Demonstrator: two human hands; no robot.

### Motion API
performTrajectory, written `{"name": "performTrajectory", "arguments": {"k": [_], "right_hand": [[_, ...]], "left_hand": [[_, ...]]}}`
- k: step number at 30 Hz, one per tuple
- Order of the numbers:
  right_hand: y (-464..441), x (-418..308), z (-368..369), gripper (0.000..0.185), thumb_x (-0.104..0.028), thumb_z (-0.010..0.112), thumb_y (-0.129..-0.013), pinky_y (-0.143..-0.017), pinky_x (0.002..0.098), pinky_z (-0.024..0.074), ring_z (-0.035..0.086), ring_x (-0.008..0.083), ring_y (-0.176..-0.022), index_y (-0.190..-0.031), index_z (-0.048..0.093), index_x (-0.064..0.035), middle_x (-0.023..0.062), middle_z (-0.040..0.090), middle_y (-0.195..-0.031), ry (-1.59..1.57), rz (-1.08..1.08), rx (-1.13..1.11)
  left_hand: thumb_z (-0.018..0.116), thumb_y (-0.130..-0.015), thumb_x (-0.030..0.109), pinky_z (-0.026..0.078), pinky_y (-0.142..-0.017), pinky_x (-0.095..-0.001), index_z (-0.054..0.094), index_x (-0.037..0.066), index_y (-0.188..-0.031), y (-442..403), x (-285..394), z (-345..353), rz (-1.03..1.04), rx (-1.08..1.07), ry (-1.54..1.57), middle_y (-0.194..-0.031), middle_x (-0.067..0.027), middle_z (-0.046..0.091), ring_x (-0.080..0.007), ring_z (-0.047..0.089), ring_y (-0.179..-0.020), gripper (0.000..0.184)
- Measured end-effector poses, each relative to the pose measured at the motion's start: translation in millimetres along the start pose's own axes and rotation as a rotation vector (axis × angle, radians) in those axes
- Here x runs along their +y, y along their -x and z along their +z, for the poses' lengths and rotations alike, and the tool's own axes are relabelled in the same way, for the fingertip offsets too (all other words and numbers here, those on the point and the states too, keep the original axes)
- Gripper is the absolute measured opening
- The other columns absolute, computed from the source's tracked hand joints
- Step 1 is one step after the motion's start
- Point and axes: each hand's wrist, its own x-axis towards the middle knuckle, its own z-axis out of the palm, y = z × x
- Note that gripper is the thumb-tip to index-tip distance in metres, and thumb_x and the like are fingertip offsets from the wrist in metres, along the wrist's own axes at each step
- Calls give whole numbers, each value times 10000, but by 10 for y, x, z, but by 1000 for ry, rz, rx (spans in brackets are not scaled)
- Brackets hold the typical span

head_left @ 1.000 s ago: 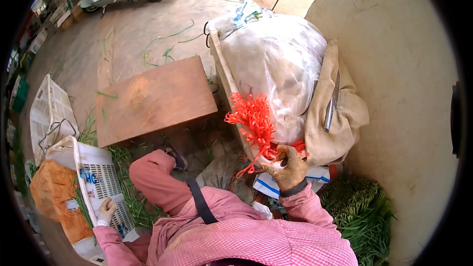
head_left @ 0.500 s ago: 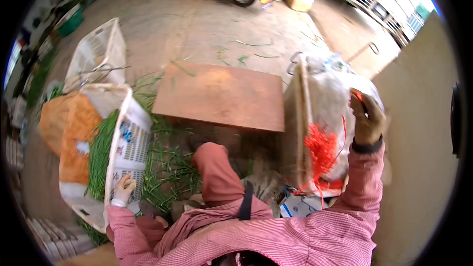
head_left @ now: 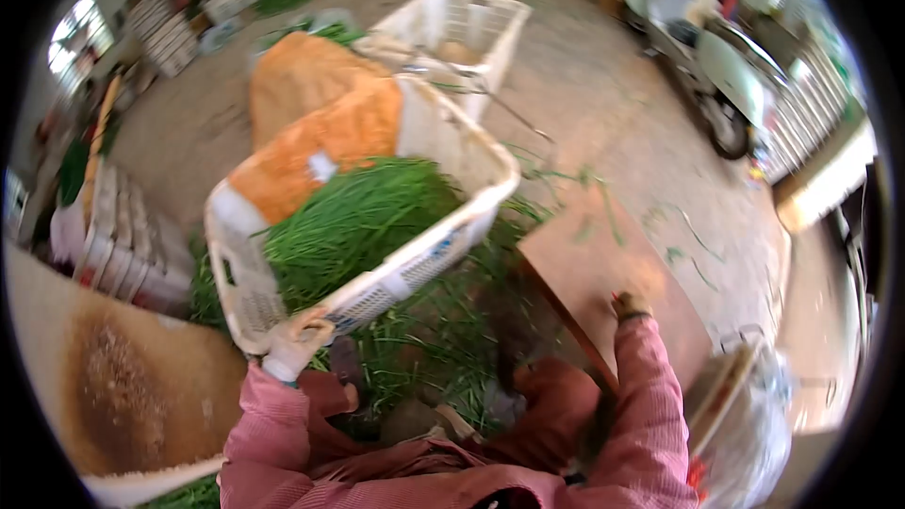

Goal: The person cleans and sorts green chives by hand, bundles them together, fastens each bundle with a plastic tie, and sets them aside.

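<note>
My left hand (head_left: 296,347), in a pale glove, is at the near corner of a white plastic basket (head_left: 377,285), its fingers curled at the rim. Inside the basket lies a heap of long green stalks (head_left: 363,221), with an orange cloth (head_left: 325,137) draped over the far side. My right hand (head_left: 633,305), in a brownish glove, is closed above a brown board (head_left: 603,259). A small bit of red strip (head_left: 617,298) shows at its fingers; the rest is hidden by the hand.
A second white basket (head_left: 504,33) stands behind the first. Loose green stalks (head_left: 415,358) litter the floor around my feet. On the right are a bag of clear plastic (head_left: 749,424) and a parked scooter (head_left: 716,75). Stacked crates (head_left: 132,240) stand at left.
The view has swung left toward the basket of stalks. My right hand has moved from beside the red strips to above the board. My left hand has come to the basket's corner.
</note>
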Motion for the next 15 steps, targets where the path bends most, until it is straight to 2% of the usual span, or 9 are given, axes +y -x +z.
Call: {"name": "performTrajectory", "arguments": {"k": [1, 3, 4, 7, 9, 10, 12, 14, 15], "right_hand": [[-53, -55, 88, 339, -441, 520, -722, -756, 373, 443, 582, 295, -762, -761, 656, -133, 86, 627, -759, 108, -73, 42], [-215, -133, 194, 409, -513, 543, -691, -880, 394, 366, 567, 291, -867, -824, 654, -142, 117, 627, -805, -21, 194, -144], [-258, 12, 345, 554, -486, 626, -627, -884, 368, 367, 551, 269, -932, -1050, 574, -131, 108, 625, -882, -250, 179, -111], [-415, 176, 293, 801, -377, 687, -592, -877, 346, 382, 512, 264, -993, -1257, 352, -81, 100, 603, -956, 329, 66, -51], [-233, -482, -759, 851, -299, 719, -588, -901, 358, 364, 487, 267, -1038, -1287, 285, -81, 98, 598, -968, -36, 252, -268], [-349, -405, -758, 857, -297, 738, -578, -831, 374, 411, 551, 265, -916, -1287, 294, -112, 85, 605, -908, 104, 85, -69], [-427, -608, -894, 706, -142, 728, -611, -641, 328, 470, 568, 218, -675, -1235, 399, -157, 86, 589, -833, -148, -124, 285], [-472, -1193, -1346, 632, -28, 661, -665, -606, 277, 471, 586, 194, -708, -1229, 407, -156, 94, 593, -874, -284, -221, 245], [-436, -1553, -1576, 577, -25, 651, -672, -616, 278, 473, 591, 198, -723, -1197, 443, -143, 101, 597, -895, -269, -413, 309]], "left_hand": [[594, -715, 13, 485, -675, -229, 527, -6, -1043, -26, -40, -14, -19, 28, 56, -845, -65, 604, -91, 569, -734, 335], [596, -715, 12, 485, -683, -226, 524, -8, -1051, -60, -98, -14, -51, 72, 119, -833, -62, 604, -88, 568, -738, 344], [599, -712, 10, 484, -685, -227, 524, -4, -1054, -78, -123, -16, -64, 80, 134, -818, -62, 603, -88, 569, -742, 350], [603, -707, 4, 481, -695, -230, 526, 3, -1057, -186, -75, -21, -96, 88, 163, -797, -65, 603, -94, 571, -750, 359], [595, -715, 4, 469, -729, -246, 530, 4, -1056, -258, 102, -82, -32, 89, -31, -805, -78, 607, -105, 571, -768, 347], [595, -715, 4, 469, -729, -246, 530, 4, -1056, -291, 114, -136, -56, 98, -21, -805, -78, 607, -105, 571, -768, 347], [596, -722, 17, 463, -738, -252, 531, -17, -1045, -321, 106, -268, 116, 313, -108, -803, -87, 610, -128, 575, -772, 331], [608, -708, 21, 465, -730, -268, 534, -35, -1029, -343, 77, -569, -158, 594, 139, -828, -103, 611, -172, 586, -774, 334], [608, -702, 20, 453, -758, -283, 523, -40, -1045, -405, -78, -747, -140, 708, 178, -874, -127, 600, -207, 578, -817, 358]]}}
